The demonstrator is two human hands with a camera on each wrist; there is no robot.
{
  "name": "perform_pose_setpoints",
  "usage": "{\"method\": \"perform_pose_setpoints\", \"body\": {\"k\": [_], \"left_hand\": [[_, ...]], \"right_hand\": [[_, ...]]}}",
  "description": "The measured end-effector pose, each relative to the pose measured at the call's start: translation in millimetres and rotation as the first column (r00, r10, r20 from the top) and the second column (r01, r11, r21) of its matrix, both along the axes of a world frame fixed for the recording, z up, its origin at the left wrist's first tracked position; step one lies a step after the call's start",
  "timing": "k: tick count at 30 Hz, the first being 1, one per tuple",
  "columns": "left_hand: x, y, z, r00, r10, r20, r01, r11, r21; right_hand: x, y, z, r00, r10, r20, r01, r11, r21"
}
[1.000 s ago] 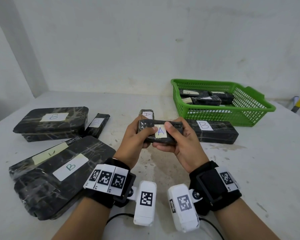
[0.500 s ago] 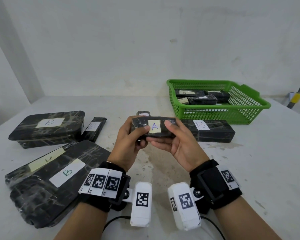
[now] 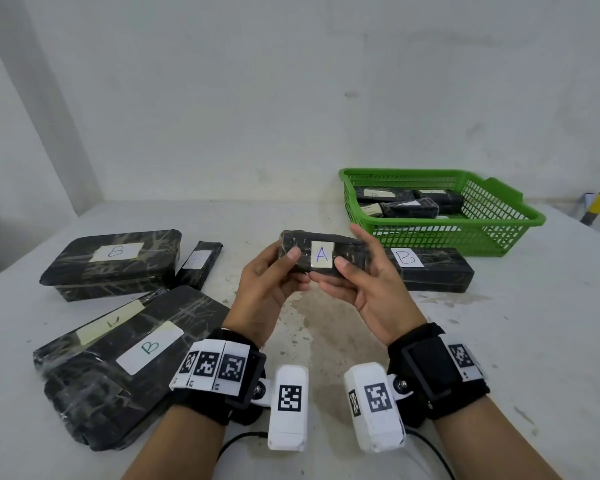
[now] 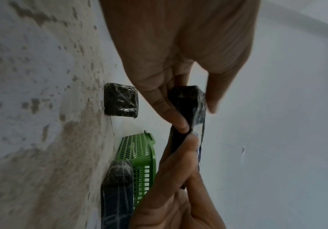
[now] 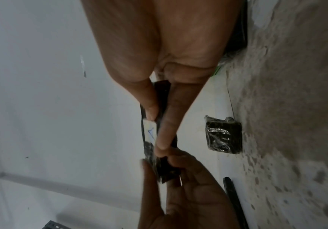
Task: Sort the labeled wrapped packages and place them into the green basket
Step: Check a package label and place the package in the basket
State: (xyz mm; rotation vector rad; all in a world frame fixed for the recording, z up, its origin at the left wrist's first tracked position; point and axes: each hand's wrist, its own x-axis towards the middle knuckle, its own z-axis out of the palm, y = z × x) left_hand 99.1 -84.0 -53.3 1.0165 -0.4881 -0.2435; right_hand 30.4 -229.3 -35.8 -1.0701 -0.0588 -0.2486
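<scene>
Now holding small black pkg marked A (image 3: 321, 252) up over table (image 3: 534, 341) w/ both hands, left (image 3: 267, 289) & right (image 3: 368, 285) pinching its ends, label checked prob., next needing short carry right into green basket (image 3: 499, 233).

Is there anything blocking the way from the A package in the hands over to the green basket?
Only low down: a long B package lies on the table right in front of the green basket. The A package, held up by the left hand and right hand, can probably pass above it.
</scene>
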Motion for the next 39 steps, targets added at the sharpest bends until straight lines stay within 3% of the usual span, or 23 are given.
{"method": "perform_pose_setpoints", "body": {"k": [6, 10, 15, 20, 25, 32, 39], "left_hand": [[2.1, 3.4, 0.5, 1.000, -0.026, -0.013, 0.026, 1.000, -0.009], [2.5, 3.0, 4.1, 0.996, -0.075, -0.055, 0.076, 0.997, 0.014], [4.8, 1.8, -0.6, 0.999, 0.012, -0.051, -0.010, 0.999, 0.044], [4.8, 1.6, -0.2, 0.999, -0.008, -0.032, 0.009, 1.000, 0.018], [3.6, 1.2, 2.3, 0.993, -0.031, -0.115, 0.034, 0.999, 0.024], [3.6, 0.8, 1.2, 0.998, 0.032, -0.048, -0.028, 0.996, 0.087], [0.3, -2.2, 2.1, 0.993, 0.048, -0.107, -0.031, 0.987, 0.156]], "right_hand": [[0.9, -2.3, 1.4, 0.997, 0.022, -0.080, -0.023, 1.000, -0.012], [1.9, -3.0, 0.5, 0.999, -0.022, -0.046, 0.023, 1.000, 0.013], [5.7, -4.2, -8.2, 0.996, -0.093, -0.008, 0.092, 0.995, -0.035], [6.1, -5.6, -5.6, 0.992, -0.124, -0.013, 0.123, 0.992, -0.042], [8.5, -4.7, -9.2, 0.976, -0.217, 0.024, 0.218, 0.972, -0.091], [9.4, -3.9, -9.7, 0.974, -0.226, -0.013, 0.222, 0.965, -0.142], [9.2, -3.1, -13.0, 0.958, -0.282, 0.046, 0.284, 0.919, -0.273]]}}
